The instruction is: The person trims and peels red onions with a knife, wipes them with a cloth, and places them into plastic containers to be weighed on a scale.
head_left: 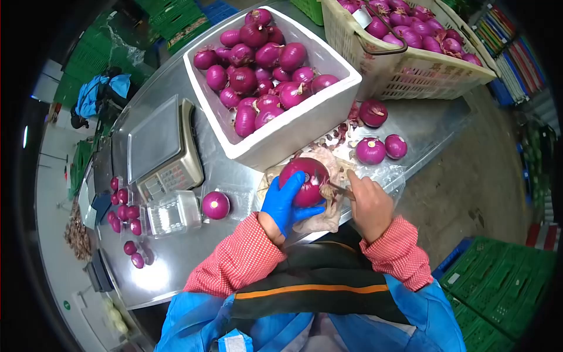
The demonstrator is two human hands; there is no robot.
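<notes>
The left hand, in a blue glove, is wrapped around a red onion, held just above the near edge of the steel table, in front of the foam box. The bare right hand is closed on a small knife. Its thin blade meets the onion's right side, and the handle is hidden in the fist.

The table runs off to the far left, with its end lost in the dark rim of the view. One cream plastic basket of red onions at the far right is cut off at the top. One white foam box is heaped with onions, too many to count. One weighing scale stands to its left. Onion skins lie under the hands. Three loose onions sit to the right of the box, and one onion rests in a clear tray.
</notes>
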